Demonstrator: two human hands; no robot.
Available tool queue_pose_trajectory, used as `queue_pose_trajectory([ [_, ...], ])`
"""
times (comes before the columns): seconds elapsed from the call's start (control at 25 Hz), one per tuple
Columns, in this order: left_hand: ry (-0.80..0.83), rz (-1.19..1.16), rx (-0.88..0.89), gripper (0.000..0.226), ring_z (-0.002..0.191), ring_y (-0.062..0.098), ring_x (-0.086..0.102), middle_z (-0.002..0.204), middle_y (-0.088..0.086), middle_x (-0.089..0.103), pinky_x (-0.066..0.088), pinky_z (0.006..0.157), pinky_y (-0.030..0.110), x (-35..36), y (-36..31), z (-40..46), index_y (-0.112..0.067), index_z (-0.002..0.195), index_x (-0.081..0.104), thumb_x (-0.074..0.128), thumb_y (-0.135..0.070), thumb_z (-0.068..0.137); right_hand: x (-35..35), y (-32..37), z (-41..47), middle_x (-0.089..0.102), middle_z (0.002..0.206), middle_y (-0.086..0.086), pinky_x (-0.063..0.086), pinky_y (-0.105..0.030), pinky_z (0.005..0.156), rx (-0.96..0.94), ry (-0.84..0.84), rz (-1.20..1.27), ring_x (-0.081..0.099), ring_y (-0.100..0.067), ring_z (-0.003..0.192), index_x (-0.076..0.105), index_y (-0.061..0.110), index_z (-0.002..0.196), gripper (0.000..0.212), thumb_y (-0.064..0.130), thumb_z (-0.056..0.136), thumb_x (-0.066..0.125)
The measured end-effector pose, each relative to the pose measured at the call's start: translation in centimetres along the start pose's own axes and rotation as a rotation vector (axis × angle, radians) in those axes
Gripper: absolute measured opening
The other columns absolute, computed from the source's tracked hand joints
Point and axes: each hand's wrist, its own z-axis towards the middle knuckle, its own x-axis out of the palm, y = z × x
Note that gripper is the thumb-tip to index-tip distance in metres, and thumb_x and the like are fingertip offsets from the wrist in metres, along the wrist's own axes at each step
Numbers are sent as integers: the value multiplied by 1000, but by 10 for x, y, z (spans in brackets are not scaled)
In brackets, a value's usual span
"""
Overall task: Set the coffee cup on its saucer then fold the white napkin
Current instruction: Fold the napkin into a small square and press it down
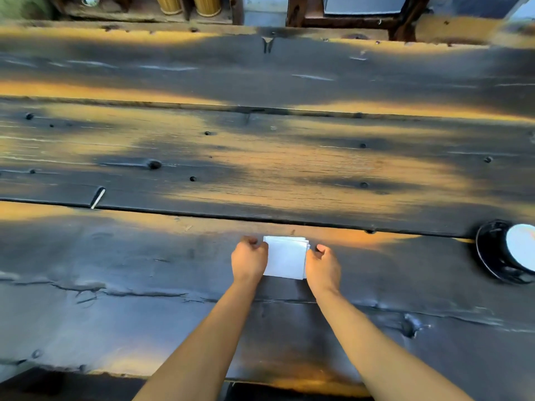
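A small white napkin, folded into a layered rectangle, lies flat on the dark wooden table near its front edge. My left hand pinches the napkin's left edge with curled fingers. My right hand pinches its right edge the same way. At the far right, partly cut off by the frame, a coffee cup with a pale inside stands on a dark glossy saucer.
The table is made of wide, cracked, dark planks with gaps and knots. Beyond its far edge stand wooden furniture legs and two golden cylinders. A small light sliver sticks in a plank gap at the left.
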Motion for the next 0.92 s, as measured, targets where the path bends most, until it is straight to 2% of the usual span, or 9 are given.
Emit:
queue_pose_trajectory([
  [0.16,27,21,-46,35,98,24,61,111,5,69,47,78,31,10,6,-2,-10,119,60,61,-28,89,4,2,-3,69,123,-6,50,-34,86,9,49,-55,63,-27,110,61,13,128,36,27,96,55],
  [0.24,43,-49,-94,37,97,24,64,108,4,70,52,79,34,12,14,-2,-9,114,63,66,-30,84,6,-4,-2,72,112,-7,48,-30,76,18,85,-49,65,-25,98,65,13,119,32,27,92,57],
  [0.32,45,-183,-140,27,87,26,66,95,5,71,56,78,37,12,22,-2,-7,95,67,70,-28,79,6,-10,-3,72,102,-4,46,-28,70,45,118,-10,65,-24,90,68,14,111,26,27,90,60],
  [0.4,70,-326,-204,20,74,27,60,81,9,64,49,68,35,8,25,-4,-5,76,60,73,-20,82,5,-14,-3,69,86,-2,43,-27,62,77,137,36,62,-22,80,71,14,96,16,25,89,62],
  [0.52,137,-491,-306,21,74,30,63,84,16,67,50,68,38,-2,31,-11,0,84,62,75,-17,85,6,-20,0,64,73,-5,45,-30,65,146,168,136,60,-26,73,65,12,68,19,23,83,66],
  [0.56,165,-526,-321,21,77,31,66,89,17,70,52,69,39,-5,33,-14,2,89,64,73,-16,86,6,-22,-2,66,74,-8,47,-32,67,182,195,180,61,-27,73,63,11,67,18,21,82,68],
  [0.64,209,-597,-352,17,84,36,69,97,21,73,57,73,44,-9,37,-22,4,99,64,66,-10,91,4,-25,-7,71,85,-15,51,-36,70,265,263,257,65,-28,78,64,7,79,12,16,81,71],
  [0.76,279,-647,-348,13,93,41,69,106,26,71,58,81,54,-10,37,-31,5,103,63,56,-4,96,-3,-29,-11,73,95,-17,50,-36,71,312,339,318,66,-28,84,67,2,95,14,11,84,71],
  [0.92,372,-570,-314,16,87,31,72,101,19,74,60,67,40,-12,43,-51,2,108,64,51,-5,100,-17,-45,-25,76,97,-15,57,-42,83,275,315,402,70,-31,88,71,1,105,20,6,86,70],
])
